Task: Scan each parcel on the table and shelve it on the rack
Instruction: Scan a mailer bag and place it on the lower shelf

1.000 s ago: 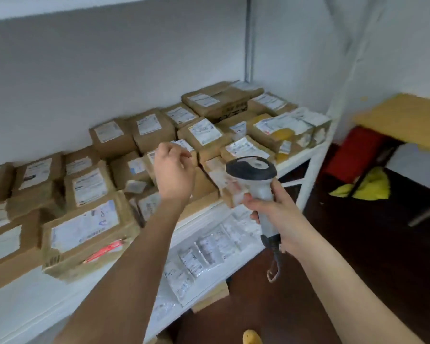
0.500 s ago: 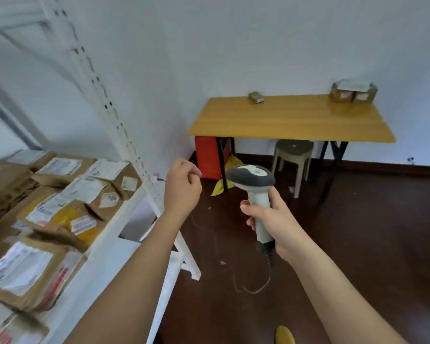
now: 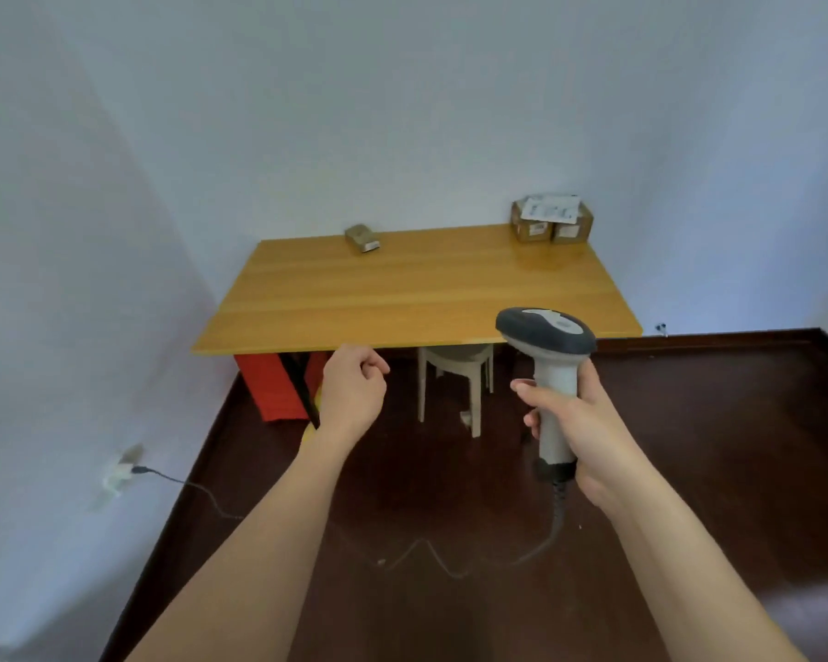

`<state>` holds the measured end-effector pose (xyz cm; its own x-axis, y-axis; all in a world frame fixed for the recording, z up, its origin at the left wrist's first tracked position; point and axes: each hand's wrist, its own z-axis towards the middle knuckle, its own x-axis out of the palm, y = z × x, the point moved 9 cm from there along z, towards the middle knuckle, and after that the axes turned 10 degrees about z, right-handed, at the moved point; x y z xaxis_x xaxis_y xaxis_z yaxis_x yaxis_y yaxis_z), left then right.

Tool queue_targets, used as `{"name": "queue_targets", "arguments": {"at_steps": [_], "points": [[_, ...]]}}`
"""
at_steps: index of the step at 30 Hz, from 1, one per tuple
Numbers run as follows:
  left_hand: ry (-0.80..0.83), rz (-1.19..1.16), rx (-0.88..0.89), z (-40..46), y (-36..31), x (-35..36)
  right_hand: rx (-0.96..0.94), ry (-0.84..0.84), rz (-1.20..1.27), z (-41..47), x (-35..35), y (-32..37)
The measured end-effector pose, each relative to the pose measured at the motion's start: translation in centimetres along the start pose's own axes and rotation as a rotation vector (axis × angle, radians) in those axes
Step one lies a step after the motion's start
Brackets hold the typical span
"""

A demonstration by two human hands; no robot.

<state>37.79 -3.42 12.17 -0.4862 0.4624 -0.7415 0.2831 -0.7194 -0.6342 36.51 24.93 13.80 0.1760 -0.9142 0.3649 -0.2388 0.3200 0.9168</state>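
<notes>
Head view: a person's two bare arms reach forward over a dark floor [image 3: 689,446], facing a wooden worktop [image 3: 417,298] set against a white wall.
Right hand [image 3: 579,422]: at 4 o'clock of centre, its grip wrapped round the handle of a barcode scanner [image 3: 548,355], whose dark head is tipped toward the worktop.
Cable [image 3: 450,561]: trails from the scanner's base across the floor toward a wall socket [image 3: 123,470] at 8 o'clock.
Left hand [image 3: 352,394]: at 6 o'clock, near the worktop's front edge, grip loosely curled and holding nothing.
Parcels: one small parcel [image 3: 363,238] lies at the worktop's far edge at 12 o'clock; a stack of parcels [image 3: 551,219] sits at its far corner at 1 o'clock.
Under the worktop: a pale stool [image 3: 455,375] and a red box [image 3: 271,389].
</notes>
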Motion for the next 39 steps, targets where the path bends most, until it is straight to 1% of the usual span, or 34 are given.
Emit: {"name": "queue_targets", "arguments": {"at_steps": [6,9,13,18,21,24,26,27,30,31,36,39], "points": [[0.163,-0.054,0.012,12.4,-1.6,11.7,0.033,-0.128,-0.026,12.2,-3.1,-0.8],[0.251,-0.058,0.013,19.8,-3.1,16.9,0.007,-0.203,-0.020,19.1,-3.9,1.1],[0.320,-0.064,0.040,28.3,-6.8,21.7,-0.044,-0.276,0.007,26.9,-5.3,5.0],[0.424,-0.075,0.098,35.2,-12.1,29.1,-0.070,-0.408,0.037,34.6,-9.5,7.8],[0.487,-0.097,0.059,38.7,-13.4,33.9,-0.052,-0.433,0.025,40.5,-11.8,8.4],[0.532,-0.109,-0.006,42.9,-14.1,39.1,-0.019,-0.405,0.035,47.6,-13.8,8.6],[0.566,-0.166,-0.103,46.0,-14.5,42.6,0.016,-0.385,0.043,52.4,-15.1,8.9],[0.587,-0.220,-0.199,47.8,-14.7,45.0,0.039,-0.366,0.045,55.5,-16.2,9.0],[0.661,-0.411,-0.511,49.9,-15.4,49.6,0.088,-0.344,0.039,61.0,-17.8,9.7],[0.688,-0.473,-0.581,50.6,-16.1,51.3,0.104,-0.333,0.044,63.0,-18.3,9.9],[0.805,-0.714,-0.735,54.0,-19.9,58.5,0.175,-0.303,0.028,71.4,-20.6,9.6],[0.817,-0.833,-0.794,55.4,-21.2,62.1,0.235,-0.294,0.023,74.1,-22.0,8.2]]}}
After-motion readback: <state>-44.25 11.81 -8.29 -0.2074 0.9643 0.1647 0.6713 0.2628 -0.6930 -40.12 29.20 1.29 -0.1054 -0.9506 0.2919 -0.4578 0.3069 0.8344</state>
